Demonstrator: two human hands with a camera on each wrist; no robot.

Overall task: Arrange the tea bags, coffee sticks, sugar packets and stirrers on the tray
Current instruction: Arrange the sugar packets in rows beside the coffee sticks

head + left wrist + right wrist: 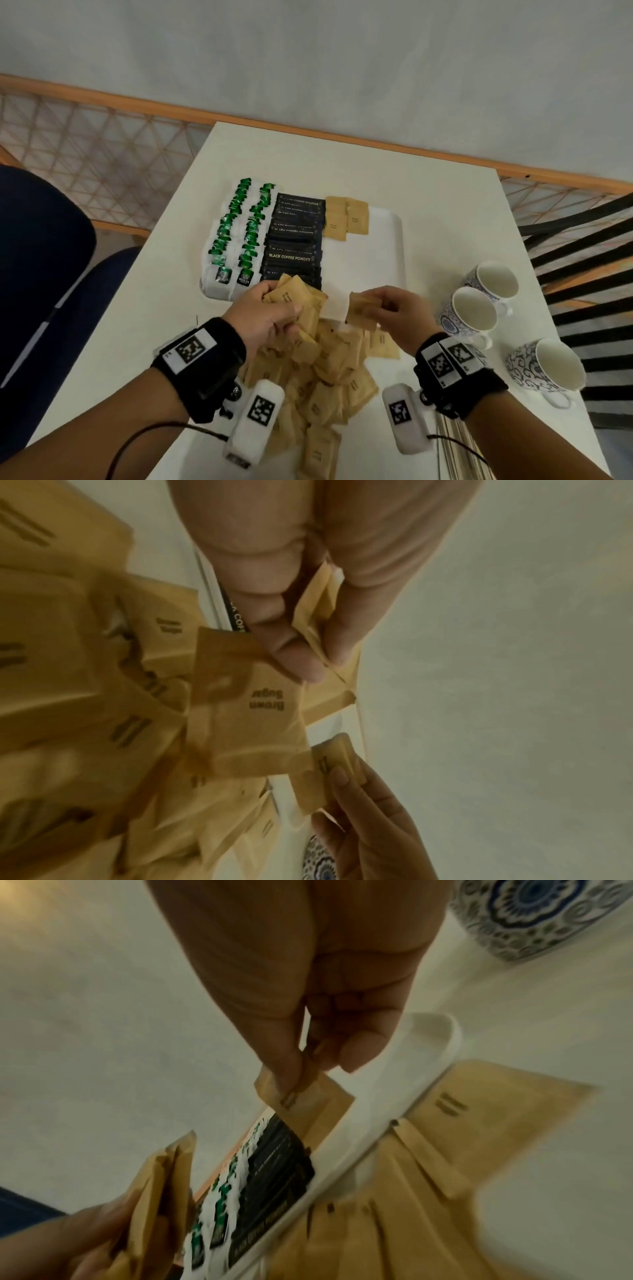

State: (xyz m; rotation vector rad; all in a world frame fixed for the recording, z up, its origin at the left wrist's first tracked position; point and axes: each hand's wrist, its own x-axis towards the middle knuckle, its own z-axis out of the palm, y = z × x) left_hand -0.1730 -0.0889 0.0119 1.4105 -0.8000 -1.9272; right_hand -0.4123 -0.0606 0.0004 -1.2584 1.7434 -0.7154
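A white tray [383, 246] on the table carries two rows of green tea bags [236, 233], a stack of black coffee sticks [294, 246] and a few brown sugar packets [346, 216] at its far end. My left hand [274, 308] grips a bunch of brown sugar packets [253, 715] above the tray's near edge. My right hand [387, 308] pinches one sugar packet [361, 311] between thumb and fingers, close to the left hand. A loose heap of sugar packets [329, 370] lies on the table below both hands.
Three blue-patterned white cups [476, 315] stand on the table's right side. Thin wooden stirrers [459, 452] lie at the near right edge behind my right wrist. A dark blue chair [44, 260] is to the left. The tray's right half [370, 267] is bare.
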